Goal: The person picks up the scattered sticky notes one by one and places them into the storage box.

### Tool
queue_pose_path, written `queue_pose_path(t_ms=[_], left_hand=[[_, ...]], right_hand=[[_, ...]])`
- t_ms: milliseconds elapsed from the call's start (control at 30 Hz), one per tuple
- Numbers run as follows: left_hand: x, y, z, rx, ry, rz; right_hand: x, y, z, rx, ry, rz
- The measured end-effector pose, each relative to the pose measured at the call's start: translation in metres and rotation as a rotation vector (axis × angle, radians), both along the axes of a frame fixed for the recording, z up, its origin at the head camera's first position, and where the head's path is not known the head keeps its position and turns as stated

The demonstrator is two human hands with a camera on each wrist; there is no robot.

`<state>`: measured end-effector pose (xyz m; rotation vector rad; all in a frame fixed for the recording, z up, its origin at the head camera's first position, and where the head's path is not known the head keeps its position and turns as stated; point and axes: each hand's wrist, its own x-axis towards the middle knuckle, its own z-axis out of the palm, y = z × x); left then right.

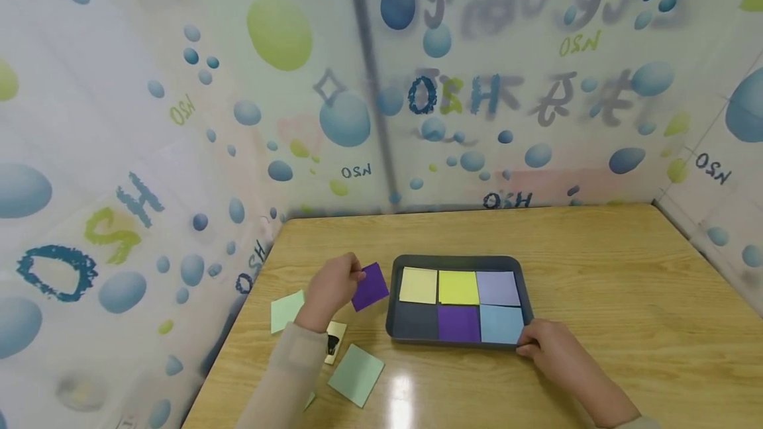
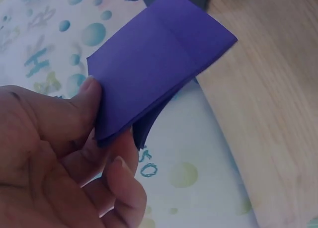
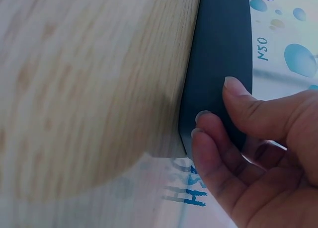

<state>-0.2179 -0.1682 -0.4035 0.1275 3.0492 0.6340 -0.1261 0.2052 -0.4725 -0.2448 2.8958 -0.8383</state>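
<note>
My left hand (image 1: 331, 286) is left of the dark grey tray (image 1: 456, 261), pinching a small stack of purple sticky notes (image 1: 371, 287) by one edge. In the left wrist view the stack (image 2: 149, 64) fans apart slightly at its lower side, the thumb on top and fingers beneath. My right hand (image 1: 551, 347) grips the tray's near right corner, thumb against its wall (image 3: 216, 49) in the right wrist view. Inside the tray lie cream notes (image 1: 418, 285), yellow notes (image 1: 458, 287), lavender notes (image 1: 497, 288), purple notes (image 1: 458, 323) and blue notes (image 1: 502, 324); its near left spot shows bare tray bottom.
Pale green notes (image 1: 356, 376) lie on the wooden table (image 1: 626, 270) in front of the tray's left side. More green notes (image 1: 286, 311) and a cream piece with a black mark (image 1: 335, 343) are partly behind the left arm. Patterned curtains (image 1: 477, 138) stand behind and at the left.
</note>
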Motion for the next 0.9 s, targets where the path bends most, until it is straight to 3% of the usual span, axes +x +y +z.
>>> queue_pose_path(t_ms=[300, 433, 633, 900], left_hand=[[-0.003, 0.013, 0.014, -0.068, 0.026, 0.013], [-0.003, 0.019, 0.018, -0.041, 0.037, 0.01], [-0.004, 0.036, 0.014, -0.015, 0.056, -0.088], [-0.006, 0.054, 0.008, 0.007, 0.02, -0.17]], right_hand=[[0.0, 0.002, -0.003, -0.014, 0.026, 0.014], [0.0, 0.002, -0.003, -0.011, 0.032, 0.016], [-0.002, 0.002, -0.001, -0.008, 0.017, 0.01], [-0.002, 0.001, -0.003, -0.019, 0.022, 0.015]])
